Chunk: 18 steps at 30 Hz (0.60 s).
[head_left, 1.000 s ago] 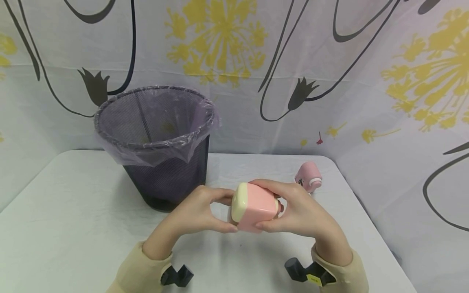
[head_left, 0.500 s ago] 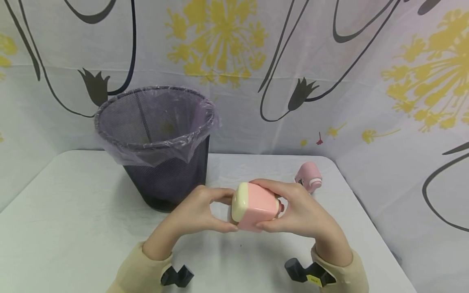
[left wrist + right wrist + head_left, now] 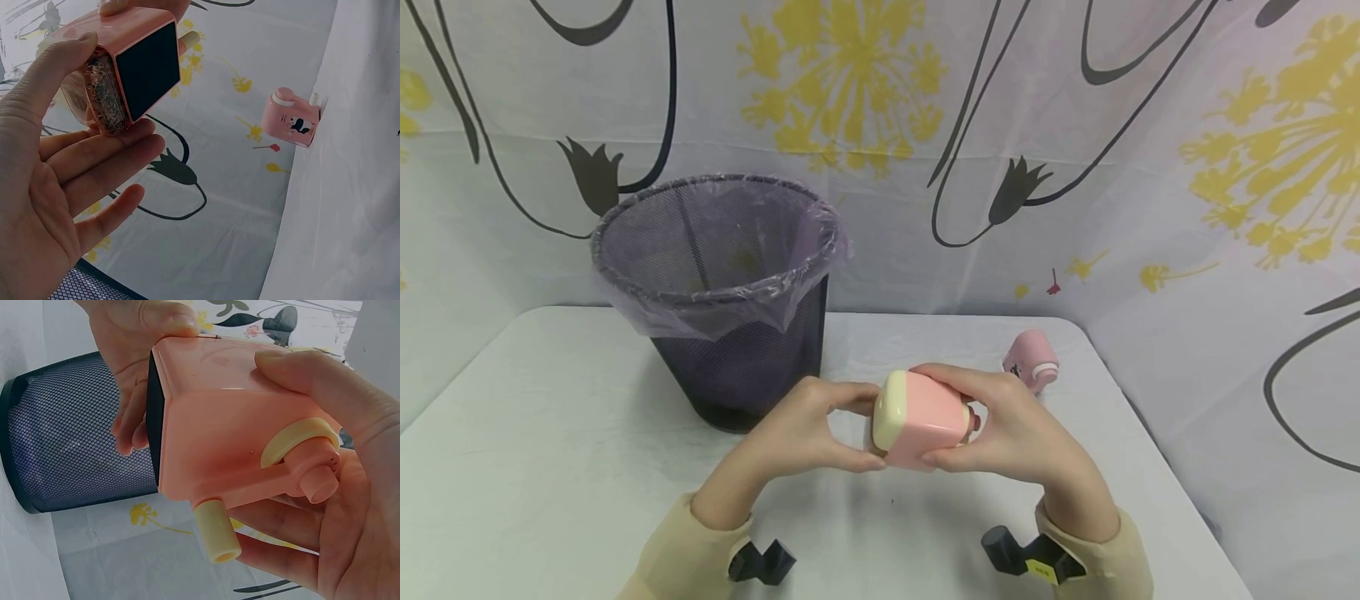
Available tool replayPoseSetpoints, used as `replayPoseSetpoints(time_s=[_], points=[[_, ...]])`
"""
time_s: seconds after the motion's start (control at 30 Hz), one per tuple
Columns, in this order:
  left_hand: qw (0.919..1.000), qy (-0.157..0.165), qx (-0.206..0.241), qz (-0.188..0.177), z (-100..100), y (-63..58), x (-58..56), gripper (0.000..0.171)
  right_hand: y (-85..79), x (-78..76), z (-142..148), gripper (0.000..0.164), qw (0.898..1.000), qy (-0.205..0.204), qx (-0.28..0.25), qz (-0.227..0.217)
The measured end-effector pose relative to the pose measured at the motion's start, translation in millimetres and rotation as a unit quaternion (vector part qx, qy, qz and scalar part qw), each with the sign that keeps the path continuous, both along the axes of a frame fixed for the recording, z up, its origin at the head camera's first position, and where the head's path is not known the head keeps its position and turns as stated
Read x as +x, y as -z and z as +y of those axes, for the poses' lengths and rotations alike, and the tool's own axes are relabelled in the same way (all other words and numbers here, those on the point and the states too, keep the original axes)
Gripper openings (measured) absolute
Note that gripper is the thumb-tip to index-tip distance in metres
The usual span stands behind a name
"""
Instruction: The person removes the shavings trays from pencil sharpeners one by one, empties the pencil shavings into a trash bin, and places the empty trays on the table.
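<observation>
My right hand [image 3: 1015, 425] grips a pink and cream pencil sharpener [image 3: 936, 417], held tilted above the white table. The right wrist view shows its crank, with a cream handle [image 3: 217, 531], beside that palm. At the sharpener's other end, the thumb and fingers of my left hand [image 3: 805, 429] pinch its edges. Its shavings drawer [image 3: 103, 94], see-through and full of shavings, shows between them in the left wrist view, beside a dark flat panel [image 3: 149, 70]. The left little finger is spread away from it.
A dark mesh bin [image 3: 760, 375] lined with a see-through bag [image 3: 715, 312] stands behind my left hand. At the back right lies another pink object [image 3: 1033, 360], with a dark printed figure, a round knob and a white peg. A flower-patterned cloth [image 3: 880, 208] hangs behind the table.
</observation>
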<state>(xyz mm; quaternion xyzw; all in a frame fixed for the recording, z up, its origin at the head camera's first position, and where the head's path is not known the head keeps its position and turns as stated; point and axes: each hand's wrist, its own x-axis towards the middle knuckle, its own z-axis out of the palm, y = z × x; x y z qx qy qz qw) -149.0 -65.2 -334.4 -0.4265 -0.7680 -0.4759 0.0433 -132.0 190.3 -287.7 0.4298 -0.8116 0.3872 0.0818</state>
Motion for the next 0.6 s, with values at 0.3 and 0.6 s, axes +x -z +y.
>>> replayPoseSetpoints(time_s=[0.3,0.6], points=[[0.9999,-0.003,-0.008,-0.010,-1.0,-1.0,0.1,0.059,0.5,-1.1,0.9,0.064,1.000,-0.005,-0.002,0.004],[0.9998,-0.009,-0.015,-0.012,-2.1,-1.1,-0.4,0.061,0.7,-0.7,0.6,0.065,1.000,-0.001,0.000,0.004]])
